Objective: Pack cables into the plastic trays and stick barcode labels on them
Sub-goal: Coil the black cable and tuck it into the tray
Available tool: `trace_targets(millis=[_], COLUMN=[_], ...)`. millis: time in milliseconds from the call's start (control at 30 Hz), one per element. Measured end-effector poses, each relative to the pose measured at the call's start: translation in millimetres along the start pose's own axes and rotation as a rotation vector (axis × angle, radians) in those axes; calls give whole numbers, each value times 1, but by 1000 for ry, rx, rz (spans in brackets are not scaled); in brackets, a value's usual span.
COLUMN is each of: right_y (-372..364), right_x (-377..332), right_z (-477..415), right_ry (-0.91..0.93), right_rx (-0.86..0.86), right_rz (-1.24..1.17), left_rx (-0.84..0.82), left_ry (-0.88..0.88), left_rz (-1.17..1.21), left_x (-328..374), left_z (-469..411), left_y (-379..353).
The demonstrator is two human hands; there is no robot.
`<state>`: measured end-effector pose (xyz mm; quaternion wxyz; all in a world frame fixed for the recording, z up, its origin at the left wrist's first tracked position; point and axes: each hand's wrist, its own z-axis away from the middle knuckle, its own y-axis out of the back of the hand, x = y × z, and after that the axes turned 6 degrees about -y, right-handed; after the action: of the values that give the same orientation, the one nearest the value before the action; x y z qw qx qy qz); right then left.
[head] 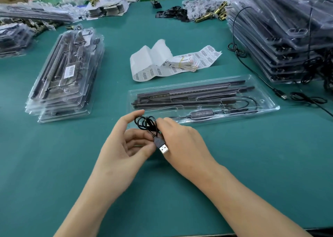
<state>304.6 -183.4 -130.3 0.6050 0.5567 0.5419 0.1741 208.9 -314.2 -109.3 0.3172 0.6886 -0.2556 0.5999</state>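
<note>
A black USB cable is coiled into small loops between my hands, its silver plug pointing toward me. My left hand pinches the loops with thumb and forefinger. My right hand grips the cable from the right, just above the plug. Right behind them a clear plastic tray lies lengthwise on the green table, holding dark bars and an inline controller with its wire. Strips of barcode labels lie beyond the tray.
A pile of packed trays with a white label on top sits at the left. A tall stack of trays fills the right, with loose black cables beside it. Black clips and brass parts lie at the back.
</note>
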Motion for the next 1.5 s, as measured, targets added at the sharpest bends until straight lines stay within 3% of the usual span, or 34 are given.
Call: trace_targets(millis=[300,433,500,600,733,1033,1300,1500], right_y=[1,0,-1,-3,-3,-4,-2,5], right_x=[-3,-2,-2,-1,-1,-6,-10,-9], right_z=[2,3,2,1,1,1,6,8], right_ry=[21,11,3,-12,-20,-18,-23,52], right_rx=[-4,29,54,64,48,7,-27,-107], right_rz=[29,33,29,23,35,149,224,204], left_rx=[178,281,327,276,222,136,55,91], left_ry=[-417,-471,-394,-138,40,45,80,119], left_rz=[-550,-602,-441,-116,-48,-228,-159,-171], left_x=[-5,-6,-5,-4,-6,-2,-1,-1], left_z=[7,6,6,6,3,-4,-6,-2], left_y=[-6,-1,1,-2,1,4,5,5])
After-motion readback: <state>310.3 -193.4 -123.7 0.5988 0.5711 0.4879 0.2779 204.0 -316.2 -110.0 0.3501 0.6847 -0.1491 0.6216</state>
